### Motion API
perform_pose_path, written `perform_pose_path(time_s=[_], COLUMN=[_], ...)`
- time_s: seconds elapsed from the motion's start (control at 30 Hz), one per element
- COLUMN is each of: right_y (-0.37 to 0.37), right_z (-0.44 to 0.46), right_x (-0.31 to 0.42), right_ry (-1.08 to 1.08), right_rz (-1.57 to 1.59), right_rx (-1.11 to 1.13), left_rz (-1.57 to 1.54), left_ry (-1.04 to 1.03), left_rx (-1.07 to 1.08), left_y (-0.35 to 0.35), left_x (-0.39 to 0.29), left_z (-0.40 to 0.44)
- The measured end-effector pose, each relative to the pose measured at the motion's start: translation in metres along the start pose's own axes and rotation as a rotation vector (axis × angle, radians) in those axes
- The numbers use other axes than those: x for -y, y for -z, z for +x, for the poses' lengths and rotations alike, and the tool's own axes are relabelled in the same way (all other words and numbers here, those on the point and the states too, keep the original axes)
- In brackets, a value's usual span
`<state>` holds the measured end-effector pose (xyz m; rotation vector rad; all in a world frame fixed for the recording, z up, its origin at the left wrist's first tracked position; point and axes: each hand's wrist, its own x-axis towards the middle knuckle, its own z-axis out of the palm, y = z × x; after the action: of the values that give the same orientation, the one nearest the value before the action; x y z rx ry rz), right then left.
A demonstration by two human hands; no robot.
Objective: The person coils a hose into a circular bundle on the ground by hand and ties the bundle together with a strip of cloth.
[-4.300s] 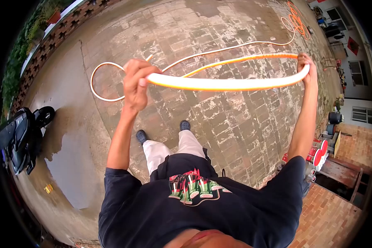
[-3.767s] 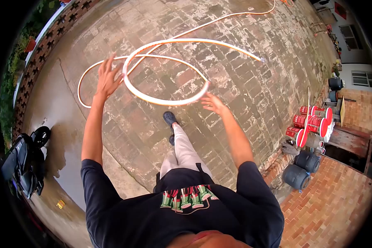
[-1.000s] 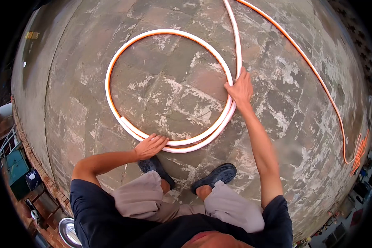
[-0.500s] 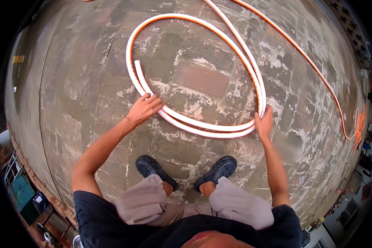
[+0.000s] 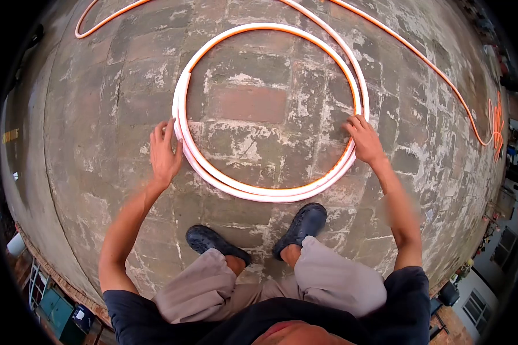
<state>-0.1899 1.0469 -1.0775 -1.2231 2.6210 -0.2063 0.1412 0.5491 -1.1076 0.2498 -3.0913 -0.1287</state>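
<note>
On the paved floor (image 5: pixel 247 103), a white-and-orange hose (image 5: pixel 270 191) lies looped in front of a person's dark shoes (image 5: pixel 305 224).
The loop runs double along its left, bottom and right sides, one strand leading off the top edge of the view. The left hand (image 5: pixel 166 158) is at the loop's left side, fingers spread, whether touching I cannot tell; the right hand (image 5: pixel 365 141) bends its fingers over the right side, any grip unclear. The hose's end (image 5: pixel 186 76) sits beyond the left hand.
</note>
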Motion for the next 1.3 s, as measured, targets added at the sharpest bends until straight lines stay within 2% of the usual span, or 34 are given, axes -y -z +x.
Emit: perform_pose_path(time_s=[0.07,0.1,0.13,0.2,0.23,0.33,0.4,0.53,0.6,0.67,0.73,0.8,0.83,0.9,0.93,0.97,1.03,1.13,1.2,1.3], right_y=[0.001,0.0,-0.005,-0.01,-0.009,-0.014,-0.023,-0.048,-0.084,-0.118,-0.133,-0.145,-0.133,-0.107,-0.098,-0.076,-0.05,-0.053,-0.056,-0.068], right_z=[0.001,-0.002,-0.005,-0.012,-0.014,-0.02,-0.022,-0.023,-0.036,-0.049,-0.06,-0.061,-0.046,-0.005,0.027,0.063,0.115,0.161,0.179,0.182], right_x=[-0.016,-0.022,-0.033,-0.048,-0.051,-0.052,-0.047,0.035,0.093,0.165,0.238,0.283,0.285,0.272,0.248,0.217,0.164,0.118,0.11,0.109], right_ry=[0.27,0.335,0.319,0.542,0.587,0.66,0.724,0.924,0.973,0.989,0.88,0.906,0.914,0.677,0.479,0.34,-0.047,-0.145,-0.261,-0.22], right_rz=[-0.213,-0.365,-0.371,-0.373,-0.335,-0.304,-0.281,-0.086,0.039,0.154,0.278,0.482,0.482,0.51,0.458,0.277,0.104,-0.015,0.039,0.003], right_rx=[0.165,0.264,0.27,0.3,0.253,0.248,0.155,0.011,0.017,-0.034,-0.064,0.146,0.14,-0.208,-0.272,-0.384,-0.356,-0.389,-0.078,-0.106], left_rz=[-0.307,-0.422,-0.433,-0.506,-0.492,-0.441,-0.39,-0.357,-0.293,-0.256,-0.203,-0.129,-0.121,-0.07,-0.07,-0.094,-0.118,-0.111,-0.091,-0.066], left_ry=[0.715,0.849,0.835,0.728,0.668,0.621,0.578,0.602,0.601,0.516,0.475,0.411,0.414,0.39,0.397,0.437,0.478,0.558,0.594,0.58], left_rx=[0.026,0.149,0.154,0.155,0.113,0.079,0.036,-0.007,-0.003,-0.101,0.014,0.046,0.04,0.038,0.037,0.052,0.07,0.118,-0.014,0.018], left_y=[-0.039,-0.066,-0.066,-0.061,-0.057,-0.051,-0.053,-0.05,-0.048,-0.054,-0.041,-0.028,-0.026,-0.028,-0.029,-0.029,-0.03,-0.034,-0.047,-0.042], left_x=[-0.026,-0.024,-0.032,-0.046,-0.047,-0.046,-0.04,-0.001,0.042,0.093,0.129,0.148,0.153,0.156,0.156,0.155,0.152,0.15,0.144,0.143], left_z=[-0.024,-0.041,-0.045,-0.048,-0.042,-0.027,-0.026,-0.008,0.005,0.019,0.04,0.051,0.054,0.055,0.054,0.054,0.055,0.055,0.051,0.047])
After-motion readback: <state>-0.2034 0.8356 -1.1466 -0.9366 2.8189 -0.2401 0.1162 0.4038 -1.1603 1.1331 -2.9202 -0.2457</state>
